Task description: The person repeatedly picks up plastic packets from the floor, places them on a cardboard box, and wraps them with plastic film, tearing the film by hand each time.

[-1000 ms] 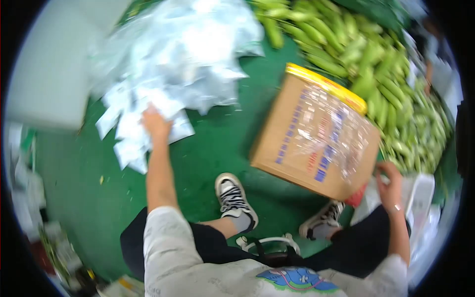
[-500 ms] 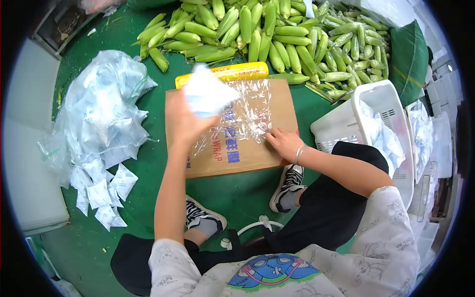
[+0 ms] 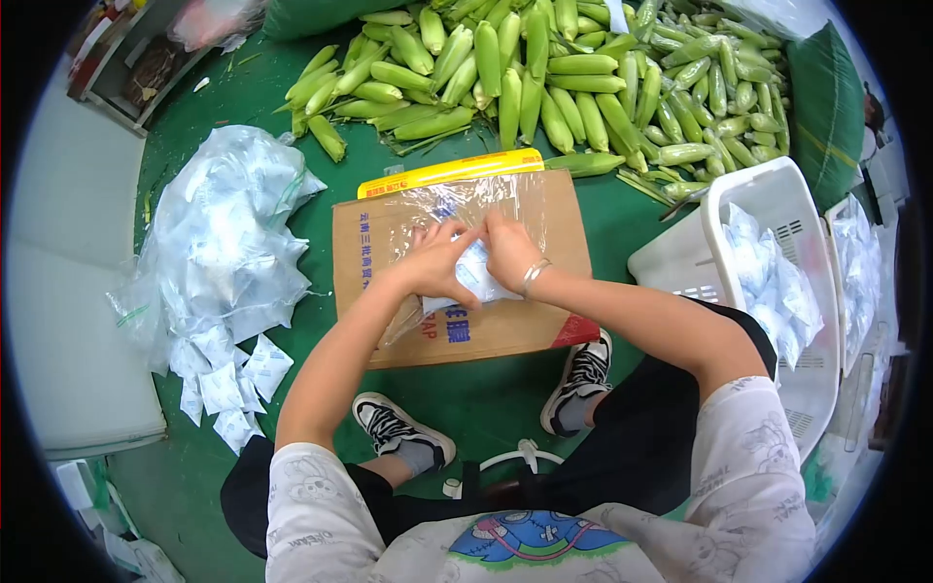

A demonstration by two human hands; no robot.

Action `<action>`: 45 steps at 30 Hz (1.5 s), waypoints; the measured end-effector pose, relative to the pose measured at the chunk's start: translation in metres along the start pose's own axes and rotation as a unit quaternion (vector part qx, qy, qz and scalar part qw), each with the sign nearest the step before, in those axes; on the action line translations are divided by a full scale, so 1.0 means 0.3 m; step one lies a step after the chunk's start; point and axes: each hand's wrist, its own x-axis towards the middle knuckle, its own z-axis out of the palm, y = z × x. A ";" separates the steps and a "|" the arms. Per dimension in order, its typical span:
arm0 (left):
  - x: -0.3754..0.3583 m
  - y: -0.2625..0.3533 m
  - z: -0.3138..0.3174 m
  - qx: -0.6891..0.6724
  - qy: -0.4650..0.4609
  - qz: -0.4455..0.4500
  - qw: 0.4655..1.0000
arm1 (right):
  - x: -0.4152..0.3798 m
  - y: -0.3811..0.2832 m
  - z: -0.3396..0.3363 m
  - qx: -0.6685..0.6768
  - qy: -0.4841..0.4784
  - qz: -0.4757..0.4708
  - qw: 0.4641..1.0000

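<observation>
A white packet point(image 3: 473, 275) lies on clear film point(image 3: 413, 216) spread over a cardboard box point(image 3: 352, 255). Curved over the packet's left side is my left hand point(image 3: 439, 264), its thumb and fingers apart around the packet. My right hand point(image 3: 511, 255) is at the packet's upper right, its fingers pinched together close to my left fingertips; what they pinch is too small to make out. Along the box's far edge lies a yellow film roll box point(image 3: 452, 173), with the film reaching from it towards me.
Green corn point(image 3: 510, 92) is heaped beyond the box, film-wrapped ears point(image 3: 724, 97) to its right. A clear bag of white packets point(image 3: 228, 223) stands left, loose packets point(image 3: 222, 389) below it. A white basket point(image 3: 714, 219) holding packets stands right. My shoes flank the box's near side.
The white packet has come down onto the film. My left hand has lowered with it and moved right. My right hand has moved left and away from me, from the film's near right corner to the packet.
</observation>
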 end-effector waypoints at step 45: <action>-0.079 0.105 0.091 0.181 0.216 0.049 0.958 | -0.030 0.220 -0.130 -0.178 -0.113 -0.176 0.962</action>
